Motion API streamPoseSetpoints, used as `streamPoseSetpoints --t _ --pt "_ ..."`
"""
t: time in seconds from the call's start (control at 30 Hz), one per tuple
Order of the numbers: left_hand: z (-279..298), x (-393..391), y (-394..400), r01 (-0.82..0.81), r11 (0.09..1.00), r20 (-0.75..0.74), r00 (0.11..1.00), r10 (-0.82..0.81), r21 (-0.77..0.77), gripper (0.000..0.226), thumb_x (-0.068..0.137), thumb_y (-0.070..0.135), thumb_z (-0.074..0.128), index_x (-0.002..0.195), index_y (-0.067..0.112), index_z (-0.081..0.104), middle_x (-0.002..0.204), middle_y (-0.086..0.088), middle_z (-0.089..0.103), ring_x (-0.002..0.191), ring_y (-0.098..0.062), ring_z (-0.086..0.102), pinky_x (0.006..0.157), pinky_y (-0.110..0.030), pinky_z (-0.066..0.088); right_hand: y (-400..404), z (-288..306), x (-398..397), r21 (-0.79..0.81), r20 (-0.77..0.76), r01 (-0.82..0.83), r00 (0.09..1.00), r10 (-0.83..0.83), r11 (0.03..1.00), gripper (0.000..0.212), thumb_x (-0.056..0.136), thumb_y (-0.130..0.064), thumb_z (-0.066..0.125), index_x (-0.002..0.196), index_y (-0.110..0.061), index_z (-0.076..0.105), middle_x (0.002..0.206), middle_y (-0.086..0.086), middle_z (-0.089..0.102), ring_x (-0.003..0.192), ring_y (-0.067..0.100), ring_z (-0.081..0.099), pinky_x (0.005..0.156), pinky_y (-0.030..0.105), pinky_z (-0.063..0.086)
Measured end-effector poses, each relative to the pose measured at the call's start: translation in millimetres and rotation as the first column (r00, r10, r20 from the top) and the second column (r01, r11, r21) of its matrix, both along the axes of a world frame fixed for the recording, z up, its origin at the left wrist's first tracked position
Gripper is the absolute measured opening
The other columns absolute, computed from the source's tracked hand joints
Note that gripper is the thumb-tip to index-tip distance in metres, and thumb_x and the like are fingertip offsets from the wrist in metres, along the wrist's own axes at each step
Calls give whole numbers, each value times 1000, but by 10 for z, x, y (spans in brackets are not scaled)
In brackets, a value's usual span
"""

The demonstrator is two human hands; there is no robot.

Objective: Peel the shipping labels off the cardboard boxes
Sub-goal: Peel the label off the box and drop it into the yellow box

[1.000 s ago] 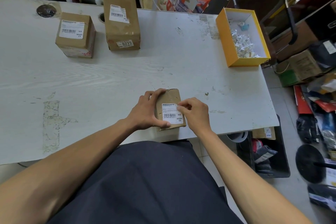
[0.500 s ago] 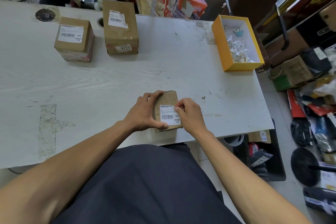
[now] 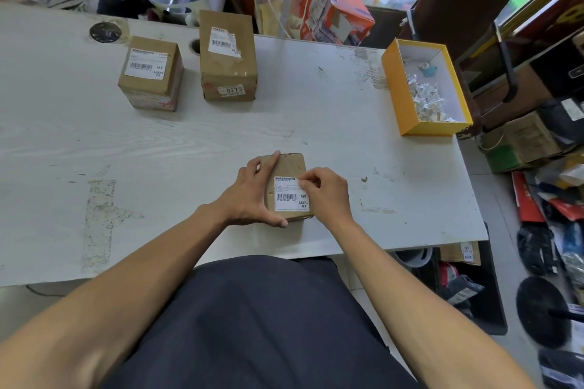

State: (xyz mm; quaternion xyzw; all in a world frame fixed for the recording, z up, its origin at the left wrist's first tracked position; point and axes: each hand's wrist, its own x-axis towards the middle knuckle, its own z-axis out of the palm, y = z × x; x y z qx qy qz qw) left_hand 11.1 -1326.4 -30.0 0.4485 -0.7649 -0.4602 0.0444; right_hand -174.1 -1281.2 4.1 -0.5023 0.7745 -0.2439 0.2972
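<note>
Pale worn table (image 3: 189,148) carries a small box (image 3: 292,167) near its front edge. Right hand (image 3: 328,193) has curled fingertips (image 3: 305,184) pinching at the label (image 3: 289,194) by its upper right edge. Left hand (image 3: 249,196) wraps the box's left side, fingers over the top, thumb along the near edge. Two more labelled boxes (image 3: 151,73) stand well behind.
</note>
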Motion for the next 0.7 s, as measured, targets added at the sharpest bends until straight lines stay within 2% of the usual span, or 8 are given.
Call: streamPoseSetpoints --t 0.07,0.2,0.43,0.7 --pt "-23 -12 13 -19 1000 -18 1000 18 -25 144 50 58 91 154 43 -9 155 1 11 138 -29 23 109 -49 36 0 4 -11 -16 -48 -65 997 64 998 6 85 -11 65 85 -14 70 89 -2 63 81 12 59 76 24 46" --pt "-42 -1 -7 -22 1000 -56 998 21 -14 141 50 53 92 154 44 -4 153 7 12 139 -27 23 111 -48 35 30 -15 -4 -83 -158 -174 975 159 981 7 86 -8 63 81 -12 66 88 -4 61 85 16 57 77 29 46" --pt "-51 -12 -3 -28 999 -68 997 26 -26 140 51 51 92 153 44 -3 152 7 13 138 -28 24 111 -47 34 13 5 -15 -63 -100 -125 988 118 990 9 85 -8 63 81 -14 67 88 -3 66 84 15 60 79 32 50" --pt "-56 -7 -7 -38 999 -79 996 36 -19 138 50 51 93 152 48 -1 152 10 13 138 -27 24 110 -46 34 22 16 15 -46 -70 -80 995 77 996 15 87 -9 61 77 -21 60 88 -7 62 87 12 58 79 29 48"
